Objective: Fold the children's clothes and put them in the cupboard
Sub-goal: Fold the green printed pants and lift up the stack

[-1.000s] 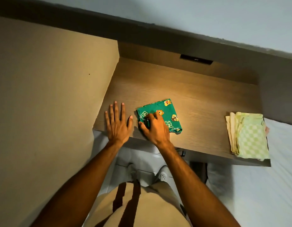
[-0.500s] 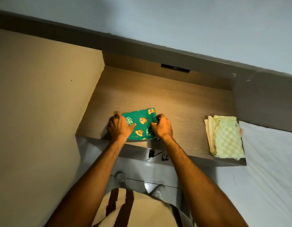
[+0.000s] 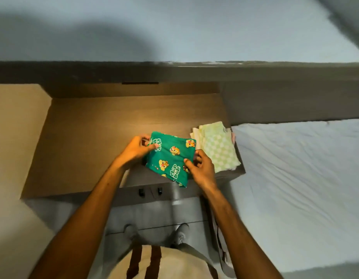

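Right hand [image 3: 201,170] and left hand [image 3: 137,149] pinch opposite edges of the folded green garment [image 3: 171,158], its long axis diagonal, with the checked stack [image 3: 218,147] lying just right.

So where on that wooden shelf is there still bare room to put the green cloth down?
The wooden shelf is bare on its left half, between the beige side panel and the left hand, and along the back. The right end is crowded: the checked folded pile sits there, with the green printed garment held beside it by both hands, right hand included.
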